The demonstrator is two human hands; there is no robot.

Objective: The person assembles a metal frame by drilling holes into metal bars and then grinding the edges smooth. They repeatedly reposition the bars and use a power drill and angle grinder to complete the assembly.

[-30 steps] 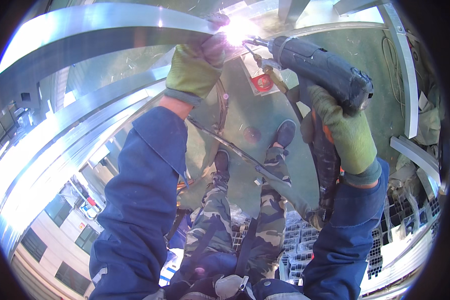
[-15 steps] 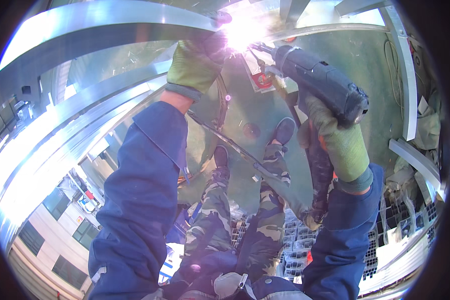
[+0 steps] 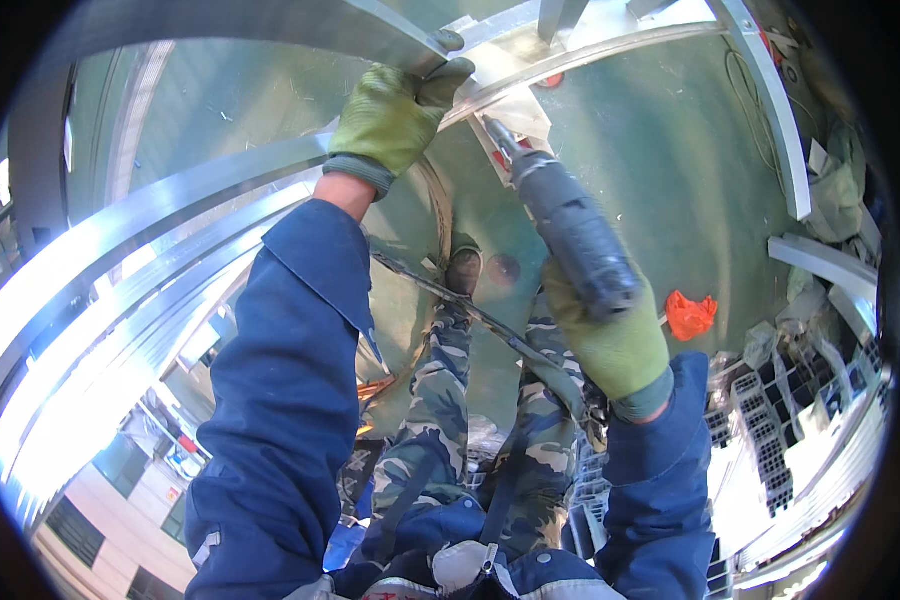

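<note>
Right, biggest thing first: the green-painted floor [image 3: 670,170] fills the far part of the view, with the person's camouflage-trousered legs [image 3: 450,420] and dark boots standing on it. Across the left sweep the long curved silver metal rails [image 3: 120,270], bright with glare, and one silver bar [image 3: 610,48] runs along the top toward the right. Blue jacket sleeves [image 3: 290,380] come up from the lower edge on both sides. Now the left hand [image 3: 395,115], in a yellow-green work glove, is up at the top rail, fingers curled and pressed together over the metal edge, gripping it just beside a small round bolt head [image 3: 448,40]. The right hand [image 3: 610,340], gloved the same, is wrapped tight around the handle of a dark grey power drill [image 3: 570,225]; the fingers are closed around the grip, though the trigger finger is hidden. The drill points up and away, its thin bit [image 3: 495,135] meeting the silver bar just right of the left hand. A thin dark cable [image 3: 470,310] crosses between the arms, over the legs. Smallest of all, a crumpled orange rag [image 3: 690,313] lies on the floor near the right hand.
</note>
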